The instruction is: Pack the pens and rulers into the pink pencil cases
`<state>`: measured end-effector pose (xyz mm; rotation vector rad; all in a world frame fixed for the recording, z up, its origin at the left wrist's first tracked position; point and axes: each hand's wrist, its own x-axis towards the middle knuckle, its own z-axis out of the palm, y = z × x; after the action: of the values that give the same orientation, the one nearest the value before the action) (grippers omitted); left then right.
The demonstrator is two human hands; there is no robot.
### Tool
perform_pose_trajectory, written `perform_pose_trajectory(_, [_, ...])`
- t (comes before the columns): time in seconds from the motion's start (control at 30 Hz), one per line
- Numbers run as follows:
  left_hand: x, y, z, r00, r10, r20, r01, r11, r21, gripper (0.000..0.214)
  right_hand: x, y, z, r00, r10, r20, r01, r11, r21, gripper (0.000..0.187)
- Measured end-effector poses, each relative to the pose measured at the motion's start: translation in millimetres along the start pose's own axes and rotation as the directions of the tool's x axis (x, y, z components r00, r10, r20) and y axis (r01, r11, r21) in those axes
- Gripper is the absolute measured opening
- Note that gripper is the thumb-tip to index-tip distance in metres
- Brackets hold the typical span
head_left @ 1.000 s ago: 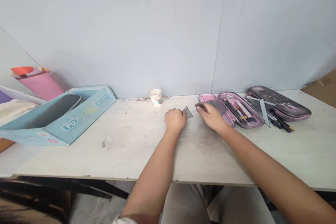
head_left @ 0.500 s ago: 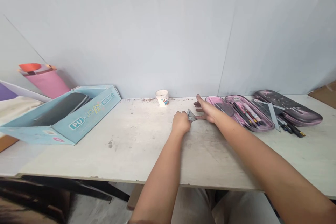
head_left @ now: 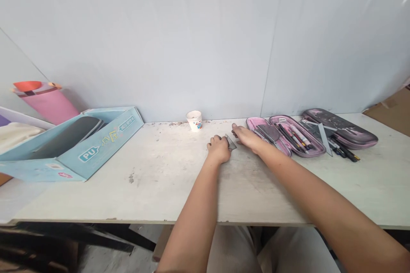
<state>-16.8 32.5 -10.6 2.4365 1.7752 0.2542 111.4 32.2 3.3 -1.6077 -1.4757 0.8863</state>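
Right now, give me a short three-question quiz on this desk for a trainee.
1. True or false: the white paper cup stands nearer the wall than both hands.
2. What is the left hand touching? A: the white paper cup. B: the small set square. C: a light blue box.
3. Fill in the blank: the open pink pencil case lies closer to the ____ hand.

Key: 1. True. 2. B. 3. right.
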Motion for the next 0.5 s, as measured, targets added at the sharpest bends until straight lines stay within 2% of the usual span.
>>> perform_pose_trajectory(0.13, [2, -1, 2.7, 0.999, 0.039, -0.038, -0.041, 0.998, -0.045, 0.027, -1, 6, 0, 0.999, -0.022, -0.027, 0.019, 0.992, -0.125, 0.027])
perform_pose_trajectory(0.23, [4, -3, 4.6, 0.995, 0.074, -0.067, -0.086, 0.977, -0.197, 0.022, -2, 11, 5, 0.999, -0.037, 0.002, 0.037, 0.991, -0.132, 0.031])
perform_pose_trajectory(0.33, [9, -4, 3.5, 0.982, 0.044, -0.181, -0.107, 0.928, -0.357, 0.015, -6, 12, 7, 0.998, -0.060, 0.001, 0.060, 0.994, -0.093, 0.035])
perform_pose_trajectory(0.4, [12, -1, 1.5, 0.958, 0.018, -0.287, -0.158, 0.866, -0.475, 0.011, -8, 9, 2, 0.995, -0.090, -0.036, 0.088, 0.995, -0.056, 0.035])
perform_pose_trajectory(0.5, [13, 10, 0.9, 0.921, -0.001, -0.388, -0.278, 0.696, -0.662, 0.006, -7, 6, -21, 0.983, -0.143, -0.119, 0.142, 0.990, -0.013, 0.033])
